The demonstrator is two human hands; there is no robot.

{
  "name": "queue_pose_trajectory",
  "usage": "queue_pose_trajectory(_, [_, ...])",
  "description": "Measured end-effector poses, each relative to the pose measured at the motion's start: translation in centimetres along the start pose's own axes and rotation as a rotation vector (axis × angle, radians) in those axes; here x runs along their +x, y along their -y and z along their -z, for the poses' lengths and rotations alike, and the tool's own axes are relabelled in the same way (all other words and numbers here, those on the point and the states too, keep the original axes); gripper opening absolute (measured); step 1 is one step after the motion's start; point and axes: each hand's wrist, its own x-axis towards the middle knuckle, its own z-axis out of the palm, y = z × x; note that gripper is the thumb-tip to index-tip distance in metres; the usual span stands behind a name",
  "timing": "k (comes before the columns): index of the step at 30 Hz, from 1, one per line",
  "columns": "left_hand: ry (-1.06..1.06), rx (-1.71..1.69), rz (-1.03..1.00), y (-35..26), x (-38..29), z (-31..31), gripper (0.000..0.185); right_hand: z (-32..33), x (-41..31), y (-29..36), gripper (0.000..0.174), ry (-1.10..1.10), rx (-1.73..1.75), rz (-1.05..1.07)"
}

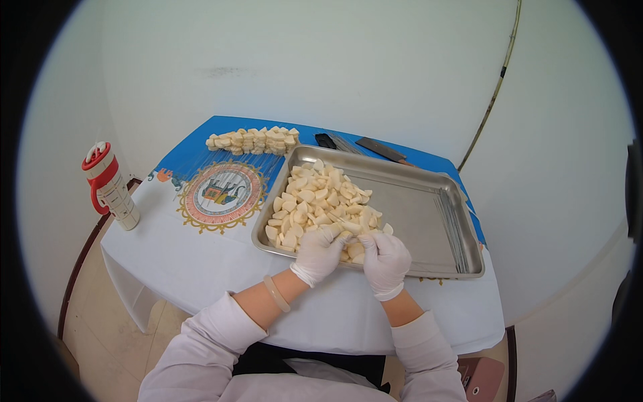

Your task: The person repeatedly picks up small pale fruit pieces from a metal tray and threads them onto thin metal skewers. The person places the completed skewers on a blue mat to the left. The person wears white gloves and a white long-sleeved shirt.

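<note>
My left hand [317, 254], in a thin white glove, pinches a pale, peeled cut piece [352, 227] between thumb and fingers over the front of the metal tray [402, 211]. Close beside it, my right hand [387, 260], gloved too, has its fingers bent and their tips near that piece. Whatever lies between the right fingertips is too small to make out. A heap of pale cut vegetable pieces [311, 196] fills the tray's left part, some under my hands. Thin metal skewers [452, 231] lie in a bundle along its right side.
Skewered pale pieces [253, 140] lie stacked at the back left. Behind the tray are a cleaver [381, 148], more skewers [344, 143] and a black object [325, 141]. A red-and-white tumbler [111, 188] stands at the left edge of the cloth-covered table [201, 271].
</note>
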Motion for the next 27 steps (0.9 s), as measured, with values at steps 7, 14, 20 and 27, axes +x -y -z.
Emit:
queue_pose_trajectory(7, [-0.001,-0.037,-0.014,1.5,0.0,-0.5,0.017,0.1,0.1,0.2,0.014,0.018,0.026,0.002])
queue_pose_trajectory(14, [-0.017,0.089,-0.016,0.2,0.0,-0.5,0.018,0.0,0.1,-0.2,0.016,0.025,0.024,-0.043])
queue_pose_trajectory(20, [-0.050,0.100,-0.182,-0.5,0.3,0.0,0.019,0.1,0.3,-0.6,0.017,0.010,0.033,-0.035])
queue_pose_trajectory(27, [-0.407,0.478,-0.295,-1.3,2.3,2.7,0.032,0.0,0.3,-1.3,0.014,-0.084,-0.060,-0.048])
